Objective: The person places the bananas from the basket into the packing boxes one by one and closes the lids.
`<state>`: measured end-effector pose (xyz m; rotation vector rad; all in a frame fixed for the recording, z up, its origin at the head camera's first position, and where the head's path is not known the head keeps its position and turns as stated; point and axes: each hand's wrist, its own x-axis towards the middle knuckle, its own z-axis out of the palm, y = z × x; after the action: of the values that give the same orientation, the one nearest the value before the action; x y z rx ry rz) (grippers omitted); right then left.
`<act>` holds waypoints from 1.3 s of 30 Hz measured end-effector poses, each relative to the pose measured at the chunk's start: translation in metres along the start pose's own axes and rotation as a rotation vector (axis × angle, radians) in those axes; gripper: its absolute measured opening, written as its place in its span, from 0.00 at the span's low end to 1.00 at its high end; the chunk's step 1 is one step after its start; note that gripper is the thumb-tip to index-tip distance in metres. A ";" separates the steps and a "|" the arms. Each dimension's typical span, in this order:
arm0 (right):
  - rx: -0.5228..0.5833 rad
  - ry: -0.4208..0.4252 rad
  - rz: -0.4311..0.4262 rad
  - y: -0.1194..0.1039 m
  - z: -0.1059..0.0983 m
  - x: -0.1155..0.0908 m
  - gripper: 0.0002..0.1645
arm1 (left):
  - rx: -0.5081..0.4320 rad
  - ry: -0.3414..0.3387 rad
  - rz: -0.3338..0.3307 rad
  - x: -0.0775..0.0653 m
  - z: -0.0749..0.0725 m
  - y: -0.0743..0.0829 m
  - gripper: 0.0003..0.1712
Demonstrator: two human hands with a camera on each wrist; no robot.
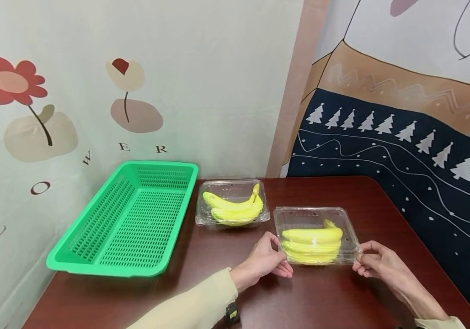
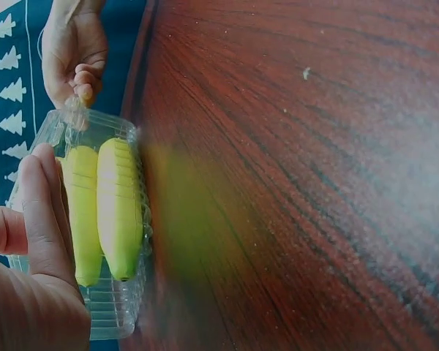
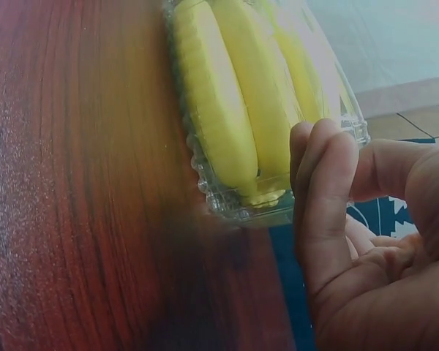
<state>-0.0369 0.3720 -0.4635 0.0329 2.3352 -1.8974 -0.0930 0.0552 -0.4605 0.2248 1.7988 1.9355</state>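
Note:
In the head view, a clear plastic clamshell box (image 1: 301, 220) with yellow bananas (image 1: 312, 236) inside has its lid down over the fruit. My left hand (image 1: 264, 258) pinches its near left corner, thumb and fingers at the rim. At the near right corner, my right hand (image 1: 383, 267) pinches the rim the same way. The left wrist view shows the ribbed side of the box (image 2: 113, 311) close to the tabletop. Seen from the right wrist, straight fingers (image 3: 323, 183) overlap the end of the box, with bananas (image 3: 212, 102) behind the plastic.
A second clear clamshell box (image 1: 210, 185) holding bananas (image 1: 235, 211) stands farther back, left of the first. On the left of the dark red wooden table (image 1: 235, 256) is a green plastic basket (image 1: 187, 196) with slotted walls. Printed cloths hang behind and to the right.

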 end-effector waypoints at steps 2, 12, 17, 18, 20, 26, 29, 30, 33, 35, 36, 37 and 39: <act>-0.021 0.023 0.009 -0.002 0.001 -0.001 0.10 | 0.004 -0.002 0.001 0.000 0.000 0.001 0.15; -0.050 0.051 0.091 -0.005 0.002 0.002 0.15 | -0.087 -0.025 -0.025 0.003 -0.005 -0.002 0.15; -0.027 0.063 0.135 -0.005 0.002 0.004 0.19 | -0.130 -0.056 -0.082 0.003 -0.011 -0.004 0.13; -0.022 0.063 0.134 -0.006 0.002 0.004 0.20 | -0.134 -0.064 -0.090 0.003 -0.012 -0.004 0.12; -0.013 0.065 0.136 -0.006 0.003 0.004 0.21 | -0.144 -0.079 -0.108 0.003 -0.014 -0.004 0.11; -0.005 0.007 0.141 -0.004 0.002 0.004 0.21 | -0.159 -0.078 -0.125 0.004 -0.015 -0.004 0.12; -0.012 -0.030 0.145 -0.004 0.000 0.005 0.19 | -0.155 -0.068 -0.122 0.004 -0.015 -0.004 0.13; -0.013 -0.035 0.150 -0.004 0.000 0.005 0.18 | -0.153 -0.065 -0.120 0.005 -0.015 -0.004 0.13; -0.021 -0.048 0.145 -0.004 -0.001 0.005 0.16 | -0.136 -0.057 -0.109 0.006 -0.014 -0.004 0.12; -0.022 -0.052 0.133 -0.004 -0.001 0.005 0.15 | -0.124 -0.048 -0.100 0.006 -0.013 -0.004 0.12; -0.023 -0.052 0.125 -0.004 -0.001 0.005 0.15 | -0.121 -0.044 -0.098 0.006 -0.013 -0.004 0.12; -0.024 -0.051 0.118 -0.004 -0.001 0.005 0.14 | -0.118 -0.040 -0.096 0.006 -0.013 -0.004 0.12; -0.027 -0.050 0.103 -0.004 -0.001 0.004 0.14 | -0.116 -0.031 -0.091 0.006 -0.012 -0.004 0.11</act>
<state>-0.0415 0.3720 -0.4603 0.0995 2.2799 -1.7982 -0.1020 0.0475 -0.4674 0.1311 1.6420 1.9539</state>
